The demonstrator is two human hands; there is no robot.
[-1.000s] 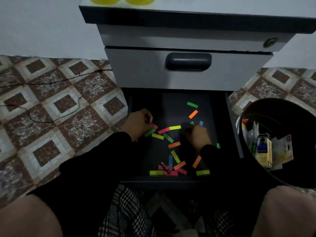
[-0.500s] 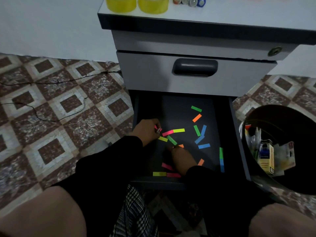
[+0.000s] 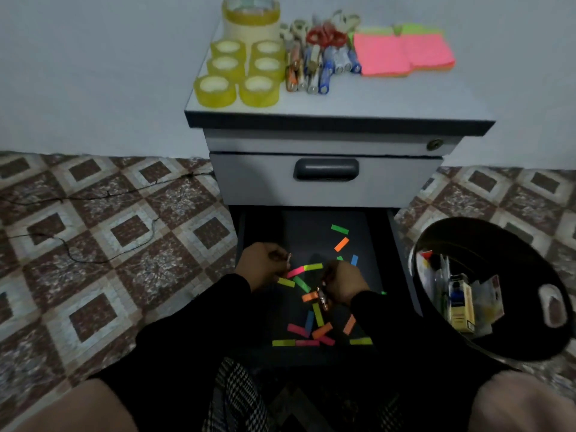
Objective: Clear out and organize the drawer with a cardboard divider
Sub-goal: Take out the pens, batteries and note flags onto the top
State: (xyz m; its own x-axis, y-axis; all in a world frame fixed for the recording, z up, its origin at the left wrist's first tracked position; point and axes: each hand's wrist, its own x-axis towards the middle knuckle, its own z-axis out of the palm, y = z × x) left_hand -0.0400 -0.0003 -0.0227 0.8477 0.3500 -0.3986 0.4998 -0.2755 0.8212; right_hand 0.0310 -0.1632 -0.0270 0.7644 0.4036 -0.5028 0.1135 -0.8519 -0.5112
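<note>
The open bottom drawer [image 3: 261,226] of the cabinet [image 3: 327,188] holds about eighteen loose coloured paper strips [image 3: 341,244] scattered across its dark floor. The left hand [image 3: 263,267] pinches a small metal piece at the drawer's left side; the right hand [image 3: 343,283] grips another small metal piece [image 3: 322,297] near the middle. On the cabinet top stand seven rolls of tape [image 3: 215,90], a row of pens [image 3: 311,68], scissors [image 3: 325,35] and two pink note pads [image 3: 403,53]. The black bin [image 3: 498,353] to the right holds cartons and wrappers. Half a second ago the right hand was lower in the drawer.
</note>
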